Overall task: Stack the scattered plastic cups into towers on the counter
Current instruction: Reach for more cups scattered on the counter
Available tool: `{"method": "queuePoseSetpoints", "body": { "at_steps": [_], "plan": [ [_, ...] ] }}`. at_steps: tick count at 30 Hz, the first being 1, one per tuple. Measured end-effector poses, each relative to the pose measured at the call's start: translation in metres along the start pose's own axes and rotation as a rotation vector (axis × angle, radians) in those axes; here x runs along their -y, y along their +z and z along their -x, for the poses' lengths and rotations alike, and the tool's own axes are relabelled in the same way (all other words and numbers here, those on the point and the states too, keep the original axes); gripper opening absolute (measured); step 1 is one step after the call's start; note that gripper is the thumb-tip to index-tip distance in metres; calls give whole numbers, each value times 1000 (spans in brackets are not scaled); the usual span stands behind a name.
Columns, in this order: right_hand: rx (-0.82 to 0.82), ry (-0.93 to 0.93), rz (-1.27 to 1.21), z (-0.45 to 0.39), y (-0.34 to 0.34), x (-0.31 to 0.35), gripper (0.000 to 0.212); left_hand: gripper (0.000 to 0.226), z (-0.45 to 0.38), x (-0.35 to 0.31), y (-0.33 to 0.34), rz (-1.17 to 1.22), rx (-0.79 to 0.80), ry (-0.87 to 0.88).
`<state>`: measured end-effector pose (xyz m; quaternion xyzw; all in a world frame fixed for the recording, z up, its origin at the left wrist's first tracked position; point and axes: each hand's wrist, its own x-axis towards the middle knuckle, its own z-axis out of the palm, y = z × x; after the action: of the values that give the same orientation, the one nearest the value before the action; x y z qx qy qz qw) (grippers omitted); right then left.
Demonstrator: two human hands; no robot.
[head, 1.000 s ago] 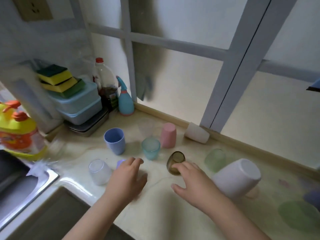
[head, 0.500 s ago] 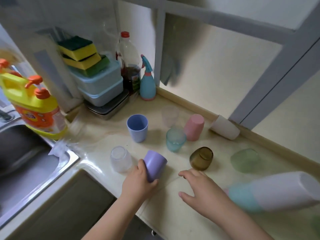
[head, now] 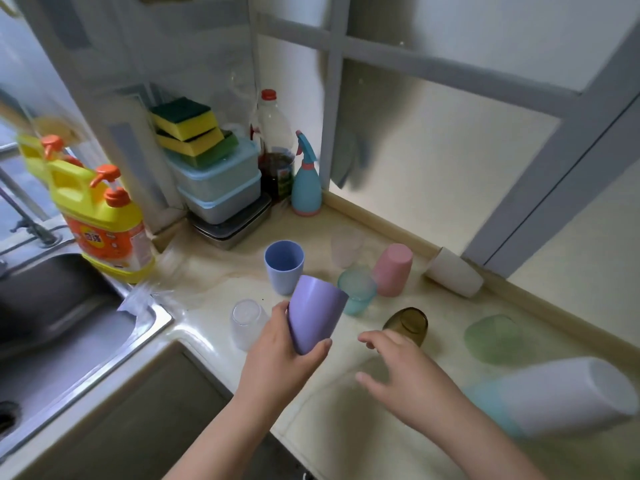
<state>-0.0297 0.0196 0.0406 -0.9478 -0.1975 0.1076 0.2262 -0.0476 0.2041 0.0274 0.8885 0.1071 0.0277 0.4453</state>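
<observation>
My left hand grips a purple cup, lifted off the counter and tilted. My right hand hovers open, fingers spread, just in front of a brown cup lying on its side. A blue cup stands upright behind the purple one. Near it are a teal cup, an upside-down pink cup, a faint clear cup and a clear cup to the left. A beige cup, a green cup and a white-and-teal nested pair lie on their sides.
A steel sink lies at the left, with a yellow detergent bottle on its rim. Stacked containers with sponges, a dark bottle and a teal spray bottle fill the back corner. The counter edge runs below my arms.
My left hand took hold of the purple cup and raised it off the counter, turning it more upright. My right hand stayed open near the brown cup. The view shifted left.
</observation>
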Motion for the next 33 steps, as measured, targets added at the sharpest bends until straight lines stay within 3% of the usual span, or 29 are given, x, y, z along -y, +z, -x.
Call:
{"method": "queuePoseSetpoints", "body": {
  "at_steps": [7,10,18,21,24,27,33],
  "plan": [
    [-242,-92,-9,45,-63,4,50,52,24,-74,-5,56,-26,140],
    [-362,-107,17,71,-87,-1,61,50,41,-106,-4,41,-34,241],
    [-568,-71,140,119,-122,-19,75,56,82,-173,11,160,97,452],
    [-585,-10,9,138,-132,-26,77,64,92,-194,23,204,113,499],
    [-651,138,-282,160,-144,-37,71,69,102,-207,35,278,138,512],
    [-732,245,-479,171,-157,-55,64,56,109,-206,44,292,96,477],
    [-575,343,-545,157,-136,-87,53,39,123,-182,50,203,84,394]
  ]
}}
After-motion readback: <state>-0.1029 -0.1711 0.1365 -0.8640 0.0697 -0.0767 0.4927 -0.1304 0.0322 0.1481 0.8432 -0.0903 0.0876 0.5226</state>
